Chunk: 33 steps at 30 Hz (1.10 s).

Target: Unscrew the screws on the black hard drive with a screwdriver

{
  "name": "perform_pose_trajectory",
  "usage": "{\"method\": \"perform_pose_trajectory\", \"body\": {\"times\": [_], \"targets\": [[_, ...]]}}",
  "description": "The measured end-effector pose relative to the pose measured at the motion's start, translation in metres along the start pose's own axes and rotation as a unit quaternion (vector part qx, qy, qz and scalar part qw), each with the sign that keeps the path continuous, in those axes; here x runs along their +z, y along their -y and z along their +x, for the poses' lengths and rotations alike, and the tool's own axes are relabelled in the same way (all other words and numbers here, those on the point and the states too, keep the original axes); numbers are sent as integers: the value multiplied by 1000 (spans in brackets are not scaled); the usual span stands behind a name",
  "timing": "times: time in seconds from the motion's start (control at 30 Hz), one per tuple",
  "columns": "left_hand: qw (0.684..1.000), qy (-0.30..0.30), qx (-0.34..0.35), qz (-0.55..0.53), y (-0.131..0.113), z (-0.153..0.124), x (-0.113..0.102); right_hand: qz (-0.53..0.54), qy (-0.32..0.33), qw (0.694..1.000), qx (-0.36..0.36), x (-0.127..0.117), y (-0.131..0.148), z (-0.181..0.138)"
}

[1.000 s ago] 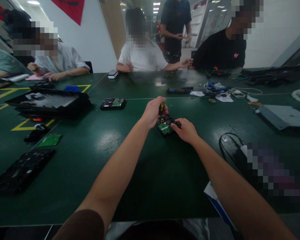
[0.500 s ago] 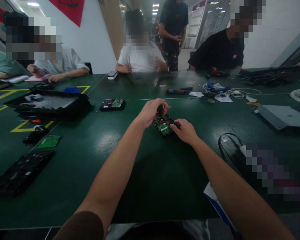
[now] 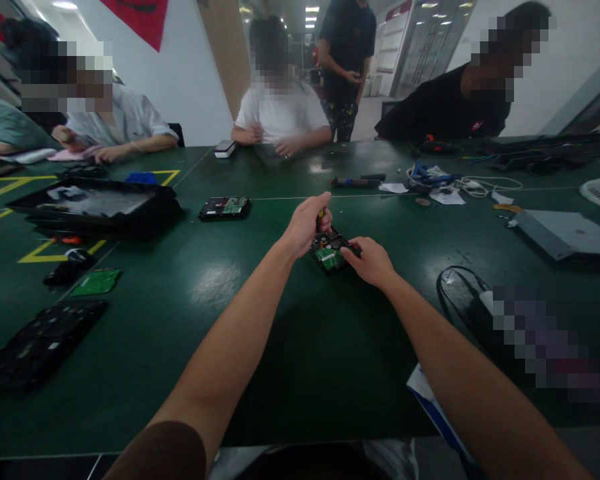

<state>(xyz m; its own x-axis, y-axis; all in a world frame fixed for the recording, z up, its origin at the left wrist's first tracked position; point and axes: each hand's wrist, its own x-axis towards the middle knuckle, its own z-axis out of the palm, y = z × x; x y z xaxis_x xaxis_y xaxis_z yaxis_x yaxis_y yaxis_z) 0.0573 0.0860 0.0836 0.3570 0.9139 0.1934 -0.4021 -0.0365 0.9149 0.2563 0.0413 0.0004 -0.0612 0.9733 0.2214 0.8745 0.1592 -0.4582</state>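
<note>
A hard drive [image 3: 330,259] lies on the dark green table with its green circuit board facing up. My right hand [image 3: 373,261] grips the drive's right edge between thumb and fingers. Above the drive's far left part, my left hand [image 3: 307,223] is closed around a screwdriver [image 3: 321,215] with a yellow and black handle, held upright. Its tip is hidden behind my fingers. A second hard drive [image 3: 225,208] lies farther back to the left, apart from both hands.
On the left are a black tray [image 3: 95,203], a loose green circuit board [image 3: 97,282] and a black plastic panel [image 3: 40,343]. To the right lie tangled cables [image 3: 433,177], a grey metal box [image 3: 570,233] and a strapped item, partly blurred. Several people are across the table.
My left hand has turned around the screwdriver handle, with its thumb now pointing up and right. My right hand and the drive stay nearly still. Across the table, a person in black leans right.
</note>
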Motion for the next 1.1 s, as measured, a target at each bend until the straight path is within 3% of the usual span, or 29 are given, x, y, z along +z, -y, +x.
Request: {"method": "perform_pose_trajectory", "body": {"times": [0.2, 0.37, 0.67, 0.87, 1.1], "targets": [[1000, -23, 18, -6, 1, 1, -4, 5, -4, 1000, -2, 1, -1, 0], [997, -36, 29, 54, -6, 1, -10, 8, -2, 1000, 9, 1, -1, -1], [999, 3, -4, 34, -13, -2, -9, 21, 9, 1000, 14, -2, 0, -2], [997, -74, 11, 35, -5, 4, -3, 16, 7, 1000, 12, -1, 1, -2], [994, -100, 35, 37, 1, 3, 5, 7, 4, 1000, 7, -1, 2, -1]]}}
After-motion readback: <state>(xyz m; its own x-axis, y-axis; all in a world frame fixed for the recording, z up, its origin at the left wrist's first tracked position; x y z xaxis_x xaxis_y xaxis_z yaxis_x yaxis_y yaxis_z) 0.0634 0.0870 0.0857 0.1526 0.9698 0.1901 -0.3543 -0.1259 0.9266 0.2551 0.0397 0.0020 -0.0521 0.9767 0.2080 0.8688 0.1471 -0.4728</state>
